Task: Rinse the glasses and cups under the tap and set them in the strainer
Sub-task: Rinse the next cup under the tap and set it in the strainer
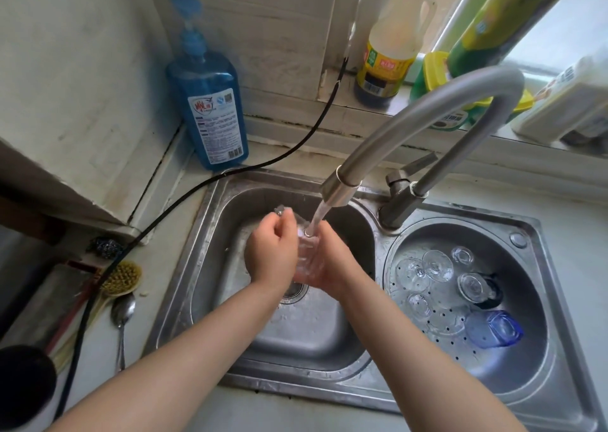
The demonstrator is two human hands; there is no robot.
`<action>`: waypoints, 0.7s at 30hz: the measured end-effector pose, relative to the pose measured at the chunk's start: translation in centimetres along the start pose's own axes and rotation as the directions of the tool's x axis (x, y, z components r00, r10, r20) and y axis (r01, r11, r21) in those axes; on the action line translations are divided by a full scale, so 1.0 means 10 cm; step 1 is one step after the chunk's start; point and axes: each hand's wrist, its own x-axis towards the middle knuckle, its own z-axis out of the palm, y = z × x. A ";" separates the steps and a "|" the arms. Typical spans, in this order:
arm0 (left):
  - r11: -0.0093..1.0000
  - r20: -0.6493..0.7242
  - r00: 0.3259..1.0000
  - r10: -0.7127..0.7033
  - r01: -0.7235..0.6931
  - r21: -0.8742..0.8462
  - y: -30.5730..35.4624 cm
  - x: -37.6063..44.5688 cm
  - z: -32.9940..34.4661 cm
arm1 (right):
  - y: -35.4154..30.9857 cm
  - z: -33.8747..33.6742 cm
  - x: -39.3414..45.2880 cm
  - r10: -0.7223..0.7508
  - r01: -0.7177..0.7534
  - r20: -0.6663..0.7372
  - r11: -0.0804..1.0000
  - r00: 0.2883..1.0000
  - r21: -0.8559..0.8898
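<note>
A clear glass [307, 254] sits between both hands over the left sink basin [230, 300], under the running stream from the tap [411, 119]. My right hand [332, 260] cups it from the right and below. My left hand [271, 247] holds it from the left, fingers curled over its rim. Water runs into the glass. In the round perforated strainer [513, 375] on the right lie several upturned clear glasses [437, 265] and a blue glass [500, 329].
A blue soap pump bottle [210, 102] stands behind the sink at left. A black hose [197, 185] crosses the counter. A brush [120, 280] and spoon [122, 313] lie at left. Bottles [388, 53] line the window sill.
</note>
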 end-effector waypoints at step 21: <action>0.988 0.103 0.983 0.153 -0.156 0.017 0.00 0.04 -0.03 | -0.01 0.03 -0.02 -0.256 0.142 -0.150 0.838 0.955 -0.526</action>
